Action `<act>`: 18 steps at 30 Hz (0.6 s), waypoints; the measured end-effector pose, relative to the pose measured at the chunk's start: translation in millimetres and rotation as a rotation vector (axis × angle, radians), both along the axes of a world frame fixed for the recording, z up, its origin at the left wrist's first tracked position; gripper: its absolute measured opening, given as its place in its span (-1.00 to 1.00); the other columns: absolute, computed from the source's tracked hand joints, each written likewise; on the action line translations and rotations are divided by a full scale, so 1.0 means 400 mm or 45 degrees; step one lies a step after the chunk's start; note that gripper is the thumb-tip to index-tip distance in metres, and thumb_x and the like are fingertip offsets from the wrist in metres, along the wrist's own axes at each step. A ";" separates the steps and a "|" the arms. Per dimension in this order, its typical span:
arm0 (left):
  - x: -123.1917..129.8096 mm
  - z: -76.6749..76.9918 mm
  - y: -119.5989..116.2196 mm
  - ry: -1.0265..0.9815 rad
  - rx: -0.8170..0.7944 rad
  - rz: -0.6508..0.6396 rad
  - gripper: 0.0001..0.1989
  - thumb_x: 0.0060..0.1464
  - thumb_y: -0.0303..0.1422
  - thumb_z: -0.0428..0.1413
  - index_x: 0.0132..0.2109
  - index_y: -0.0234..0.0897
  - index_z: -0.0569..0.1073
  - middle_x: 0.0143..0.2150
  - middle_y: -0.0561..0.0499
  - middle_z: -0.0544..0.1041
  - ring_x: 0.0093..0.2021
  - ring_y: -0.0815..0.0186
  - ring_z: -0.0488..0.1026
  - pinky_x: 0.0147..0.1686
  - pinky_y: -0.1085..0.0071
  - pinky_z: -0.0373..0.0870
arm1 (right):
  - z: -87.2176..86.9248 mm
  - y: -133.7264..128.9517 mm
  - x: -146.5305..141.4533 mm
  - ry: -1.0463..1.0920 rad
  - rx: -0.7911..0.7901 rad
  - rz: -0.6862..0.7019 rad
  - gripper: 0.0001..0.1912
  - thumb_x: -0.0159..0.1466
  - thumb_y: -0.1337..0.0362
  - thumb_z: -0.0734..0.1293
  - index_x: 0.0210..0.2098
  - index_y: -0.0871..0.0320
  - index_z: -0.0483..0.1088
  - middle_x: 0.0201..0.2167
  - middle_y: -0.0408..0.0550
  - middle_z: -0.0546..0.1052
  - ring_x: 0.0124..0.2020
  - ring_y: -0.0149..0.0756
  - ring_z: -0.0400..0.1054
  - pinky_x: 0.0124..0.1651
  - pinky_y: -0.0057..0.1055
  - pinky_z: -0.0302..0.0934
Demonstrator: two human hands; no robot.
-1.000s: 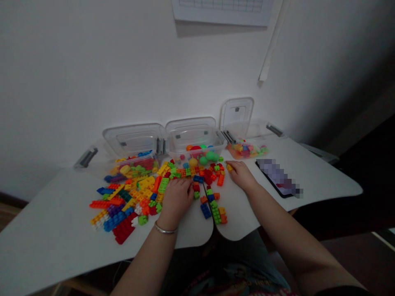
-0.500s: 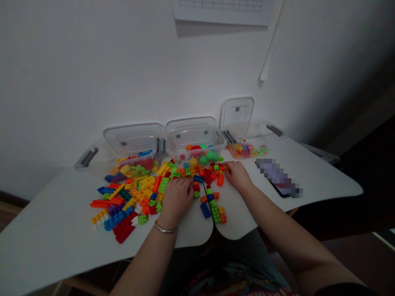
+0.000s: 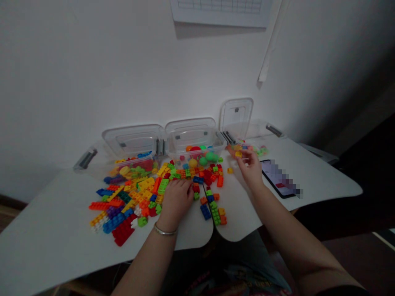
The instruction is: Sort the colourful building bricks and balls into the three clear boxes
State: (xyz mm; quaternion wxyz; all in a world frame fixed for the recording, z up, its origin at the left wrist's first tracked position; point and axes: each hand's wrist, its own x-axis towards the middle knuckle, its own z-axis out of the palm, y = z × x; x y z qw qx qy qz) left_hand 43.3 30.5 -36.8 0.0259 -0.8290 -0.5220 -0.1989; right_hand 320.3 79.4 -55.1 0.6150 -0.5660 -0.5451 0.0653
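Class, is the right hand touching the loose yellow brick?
Apart: the head view shows white desk between the right hand and the loose yellow brick.

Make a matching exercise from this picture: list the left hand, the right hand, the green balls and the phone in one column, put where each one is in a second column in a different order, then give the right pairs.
Column 1
1. Left hand
2. Right hand
3. Green balls
4. Phone

Column 2
A. Inside the middle clear plastic box
B. Lying on the white desk, right of the hands
C. Resting on the heap of plastic building bricks
D. Raised above the desk, a yellow brick at its fingers

Right pairs: 1-C, 2-D, 3-A, 4-B
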 end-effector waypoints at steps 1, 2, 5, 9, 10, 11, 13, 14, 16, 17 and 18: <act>0.000 0.001 0.000 0.001 -0.001 0.000 -0.73 0.20 -0.39 -0.04 -0.11 -0.26 0.55 -0.18 -0.10 0.61 -0.15 0.12 0.49 -0.04 0.14 0.36 | 0.026 0.000 0.010 0.002 0.077 -0.058 -0.69 0.21 0.09 0.28 -0.12 0.10 0.33 -0.14 0.02 0.52 -0.29 -0.30 0.38 -0.29 -0.36 0.31; 0.000 0.001 0.000 0.000 0.000 0.001 -0.73 0.19 -0.39 -0.03 -0.12 -0.26 0.55 -0.19 -0.10 0.61 -0.15 0.12 0.49 -0.05 0.14 0.36 | 0.054 0.002 0.022 -0.017 0.142 -0.108 -0.69 0.20 0.10 0.29 -0.12 0.10 0.33 -0.15 0.01 0.51 -0.27 -0.30 0.39 -0.28 -0.36 0.30; 0.000 0.001 -0.001 -0.001 0.005 0.001 -0.74 0.18 -0.39 -0.03 -0.12 -0.25 0.55 -0.19 -0.09 0.61 -0.16 0.12 0.49 -0.05 0.14 0.36 | 0.134 0.022 0.066 -0.147 0.246 -0.242 -0.76 0.20 0.13 0.29 -0.18 0.11 0.35 -0.19 -0.05 0.52 -0.25 -0.31 0.39 -0.17 -0.32 0.28; -0.001 -0.003 0.000 -0.012 0.013 -0.015 -0.73 0.20 -0.38 -0.04 -0.10 -0.26 0.54 -0.17 -0.09 0.61 -0.15 0.13 0.49 -0.05 0.14 0.36 | 0.191 0.080 0.132 -0.234 0.302 -0.368 -0.81 0.20 0.16 0.28 -0.23 0.11 0.36 -0.25 -0.06 0.52 -0.25 -0.28 0.38 -0.09 -0.24 0.26; -0.001 -0.004 0.000 -0.012 0.013 -0.016 -0.72 0.21 -0.38 -0.04 -0.09 -0.26 0.54 -0.17 -0.08 0.61 -0.15 0.13 0.49 -0.05 0.14 0.36 | 0.193 0.098 0.145 -0.234 0.285 -0.363 -0.81 0.20 0.17 0.28 -0.25 0.12 0.36 -0.26 -0.06 0.52 -0.25 -0.28 0.39 -0.08 -0.23 0.26; -0.002 -0.005 0.000 -0.012 0.013 -0.013 -0.72 0.21 -0.38 -0.05 -0.09 -0.26 0.54 -0.17 -0.08 0.61 -0.15 0.12 0.48 -0.04 0.14 0.36 | 0.192 0.114 0.157 -0.228 0.259 -0.353 -0.82 0.19 0.17 0.28 -0.26 0.12 0.36 -0.28 -0.06 0.52 -0.25 -0.27 0.39 -0.07 -0.22 0.26; -0.002 -0.006 0.000 -0.009 0.013 -0.005 -0.72 0.21 -0.38 -0.04 -0.09 -0.26 0.54 -0.17 -0.08 0.61 -0.14 0.12 0.48 -0.03 0.13 0.35 | 0.182 0.142 0.171 -0.208 0.171 -0.340 -0.82 0.17 0.19 0.29 -0.28 0.14 0.37 -0.30 -0.06 0.53 -0.24 -0.25 0.40 -0.05 -0.20 0.26; -0.002 -0.006 0.000 -0.009 0.013 -0.003 -0.73 0.21 -0.38 -0.04 -0.09 -0.26 0.54 -0.16 -0.08 0.61 -0.13 0.12 0.48 -0.03 0.13 0.34 | 0.174 0.151 0.174 -0.198 0.112 -0.341 -0.82 0.16 0.19 0.29 -0.29 0.14 0.38 -0.30 -0.05 0.54 -0.23 -0.24 0.40 -0.03 -0.18 0.26; -0.002 -0.004 -0.001 -0.008 0.010 -0.009 -0.73 0.20 -0.39 -0.03 -0.09 -0.26 0.54 -0.17 -0.08 0.61 -0.14 0.13 0.48 -0.04 0.14 0.35 | 0.158 0.160 0.174 -0.188 -0.019 -0.349 -0.82 0.14 0.20 0.29 -0.31 0.15 0.41 -0.31 -0.03 0.55 -0.22 -0.20 0.41 -0.01 -0.15 0.24; -0.002 -0.003 -0.001 -0.008 0.009 -0.014 -0.73 0.21 -0.39 -0.04 -0.10 -0.26 0.54 -0.17 -0.08 0.61 -0.15 0.13 0.49 -0.05 0.14 0.35 | 0.151 0.160 0.171 -0.196 -0.078 -0.356 -0.82 0.13 0.20 0.30 -0.32 0.16 0.42 -0.31 -0.01 0.56 -0.22 -0.18 0.42 0.00 -0.13 0.23; -0.002 -0.002 -0.001 -0.008 0.009 -0.019 -0.73 0.21 -0.38 -0.04 -0.10 -0.27 0.54 -0.17 -0.09 0.61 -0.15 0.13 0.49 -0.06 0.14 0.35 | 0.144 0.159 0.168 -0.220 -0.122 -0.366 -0.82 0.13 0.20 0.30 -0.33 0.16 0.44 -0.31 0.00 0.57 -0.21 -0.16 0.42 0.03 -0.10 0.22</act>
